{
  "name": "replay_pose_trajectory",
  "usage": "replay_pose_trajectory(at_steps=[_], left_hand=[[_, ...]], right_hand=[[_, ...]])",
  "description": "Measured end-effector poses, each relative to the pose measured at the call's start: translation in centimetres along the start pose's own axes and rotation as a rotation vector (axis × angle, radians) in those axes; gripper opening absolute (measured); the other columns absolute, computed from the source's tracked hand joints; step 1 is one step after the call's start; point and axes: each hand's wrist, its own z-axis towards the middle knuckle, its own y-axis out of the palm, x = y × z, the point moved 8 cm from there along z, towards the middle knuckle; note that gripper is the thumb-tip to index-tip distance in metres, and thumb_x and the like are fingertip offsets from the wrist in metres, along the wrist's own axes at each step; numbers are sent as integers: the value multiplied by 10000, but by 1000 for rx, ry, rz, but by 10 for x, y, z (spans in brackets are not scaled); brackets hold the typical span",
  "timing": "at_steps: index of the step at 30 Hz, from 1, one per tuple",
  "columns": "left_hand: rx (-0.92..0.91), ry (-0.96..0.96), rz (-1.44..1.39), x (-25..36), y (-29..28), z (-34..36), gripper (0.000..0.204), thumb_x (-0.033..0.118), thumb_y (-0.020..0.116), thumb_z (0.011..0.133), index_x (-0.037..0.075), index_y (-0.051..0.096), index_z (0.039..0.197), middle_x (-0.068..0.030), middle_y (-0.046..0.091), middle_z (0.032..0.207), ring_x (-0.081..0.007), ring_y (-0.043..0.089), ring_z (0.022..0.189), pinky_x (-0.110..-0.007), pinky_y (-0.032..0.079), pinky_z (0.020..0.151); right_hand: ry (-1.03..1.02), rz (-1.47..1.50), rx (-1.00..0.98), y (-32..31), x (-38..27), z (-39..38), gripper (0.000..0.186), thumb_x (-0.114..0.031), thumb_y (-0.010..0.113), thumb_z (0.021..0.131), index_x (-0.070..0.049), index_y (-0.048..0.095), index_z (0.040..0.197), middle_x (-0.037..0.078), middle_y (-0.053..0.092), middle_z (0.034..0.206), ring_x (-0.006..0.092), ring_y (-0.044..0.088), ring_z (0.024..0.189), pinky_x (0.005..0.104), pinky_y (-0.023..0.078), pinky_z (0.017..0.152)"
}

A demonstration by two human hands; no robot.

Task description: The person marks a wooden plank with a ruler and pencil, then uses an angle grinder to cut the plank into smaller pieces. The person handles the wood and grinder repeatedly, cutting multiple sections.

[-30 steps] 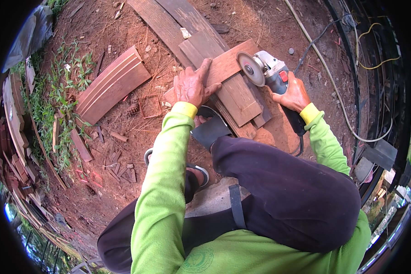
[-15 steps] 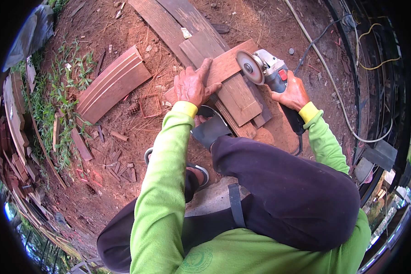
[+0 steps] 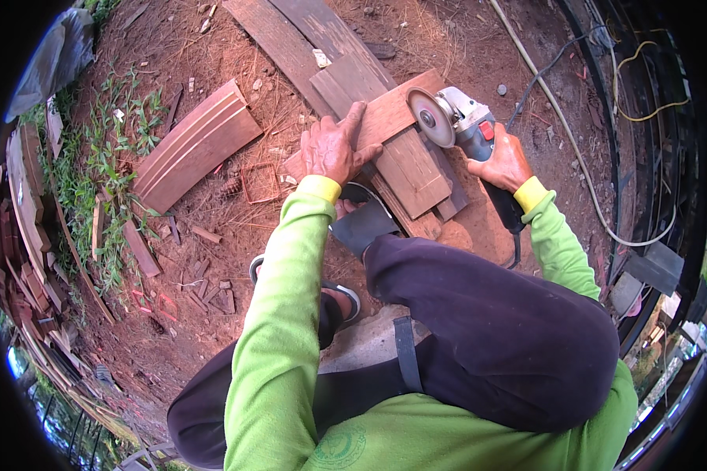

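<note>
My right hand is wrapped round the body of an angle grinder, which has a grey head and a red switch. The grinder's round disc stands on edge against the right end of a reddish wooden board. Whether the disc is spinning I cannot tell. Near the board's other end, my left hand grips it, with the thumb stretched along its near edge and the index finger over its top. Beneath lies a stack of wooden planks, crossing the board at an angle. My sandalled foot is beside the stack, partly hidden.
A curved, grooved wooden piece lies on the dirt at left, with wood scraps nearer me. Long planks run away from the stack. A pale cable curves along the right. Stacked wood lines the far left.
</note>
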Motion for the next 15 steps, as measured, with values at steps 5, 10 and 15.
replay_pose_trajectory(at_steps=[5, 10, 15], left_hand=[[-19, -8, 9, -1, 2, 0, 779, 577, 704, 742, 287, 435, 1413, -209, 596, 965, -371, 601, 928, -477, 417, 790], [-44, -11, 7, 0, 1, 1, 791, 606, 677, 755, 295, 414, 1432, -219, 591, 986, -383, 595, 940, -472, 423, 798], [6, 3, 2, 0, 0, -1, 770, 545, 724, 739, 282, 442, 1405, -195, 593, 946, -365, 597, 920, -478, 411, 782]], right_hand=[[-17, 5, 9, -2, -4, 1, 682, -288, 759, 628, 152, 493, 1076, 331, 633, 957, 429, 655, 921, 425, 521, 836], [-17, 0, 8, -2, -4, 1, 682, -289, 758, 632, 154, 490, 1076, 334, 633, 949, 434, 654, 921, 426, 521, 835], [-10, 5, 0, -1, -3, 2, 689, -290, 761, 636, 158, 486, 1082, 341, 631, 951, 439, 653, 928, 427, 522, 836]])
